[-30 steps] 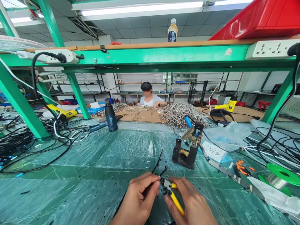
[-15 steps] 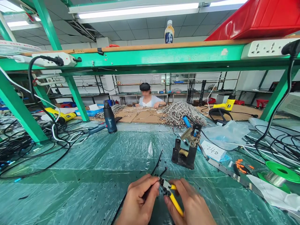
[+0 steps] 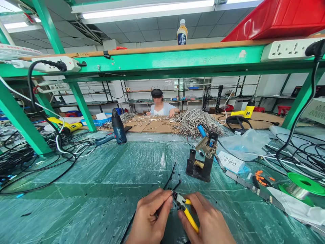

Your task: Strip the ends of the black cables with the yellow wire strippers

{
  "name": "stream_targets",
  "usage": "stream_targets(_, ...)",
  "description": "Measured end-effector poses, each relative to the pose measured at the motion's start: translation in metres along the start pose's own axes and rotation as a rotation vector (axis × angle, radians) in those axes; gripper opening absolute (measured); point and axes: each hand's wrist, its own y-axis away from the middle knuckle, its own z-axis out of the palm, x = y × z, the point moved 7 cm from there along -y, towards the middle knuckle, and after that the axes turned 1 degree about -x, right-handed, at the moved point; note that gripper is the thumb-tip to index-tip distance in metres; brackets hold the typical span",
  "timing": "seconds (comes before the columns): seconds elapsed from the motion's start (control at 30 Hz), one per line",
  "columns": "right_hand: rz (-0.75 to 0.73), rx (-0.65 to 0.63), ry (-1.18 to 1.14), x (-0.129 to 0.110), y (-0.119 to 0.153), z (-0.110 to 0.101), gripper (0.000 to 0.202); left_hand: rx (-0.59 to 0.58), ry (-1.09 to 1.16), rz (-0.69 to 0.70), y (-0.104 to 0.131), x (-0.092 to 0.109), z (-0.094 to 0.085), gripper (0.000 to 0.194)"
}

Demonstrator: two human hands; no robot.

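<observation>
Near the bottom middle, my left hand (image 3: pixel 152 215) pinches a thin black cable (image 3: pixel 129 226) between thumb and fingertips. The cable trails down to the left, and dark ends stick out beyond my fingers. Yellow-handled cutting pliers (image 3: pixel 188 213) are gripped in my right hand (image 3: pixel 207 218), handles slightly apart. Their jaws touch the cable end right at my left fingertips; the exact bite is too small to make out. Short black scraps lie on the green mat (image 3: pixel 88 210) around both hands.
A soldering iron stand (image 3: pixel 199 166) stands ahead to the right, a heat gun (image 3: pixel 118 128) ahead to the left. At right lie a solder spool (image 3: pixel 306 184), a plastic bag (image 3: pixel 245 144) and black cables. Across the bench, a person (image 3: pixel 161 106) sits by a heap of grey wires (image 3: pixel 199 122).
My hands and the pliers keep nearly the same position. The whole view has shifted very slightly. Across the bench, the other person's hand has moved a little.
</observation>
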Motion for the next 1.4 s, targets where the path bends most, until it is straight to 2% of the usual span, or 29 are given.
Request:
stream_targets(0.4,-0.01,0.034,-0.011,-0.003,0.0,-0.005,0.022,0.056,-0.081,0.147,0.002,0.01,-0.003,0.017)
stream_targets(0.73,0.035,-0.022,-0.001,-0.001,0.001,-0.003,0.018,0.089,-0.075,0.108,0.001,0.011,-0.006,0.016)
stream_targets(0.93,0.023,0.018,-0.001,-0.004,-0.001,-0.012,0.021,0.108,-0.048,0.06,0.002,0.008,-0.008,0.013)
stream_targets(1.1,0.007,0.052,0.009,-0.008,-0.003,-0.018,0.024,0.029,-0.008,0.069,-0.001,0.009,-0.006,0.014)
stream_targets(1.3,0.018,0.004,0.011,-0.004,-0.004,-0.018,0.027,-0.038,0.025,-0.03,0.0,0.004,-0.004,0.015)
stream_targets(1.4,0.023,0.002,0.01,-0.005,-0.004,-0.019,0.027,-0.092,0.085,-0.095,-0.001,0.003,-0.001,0.022)
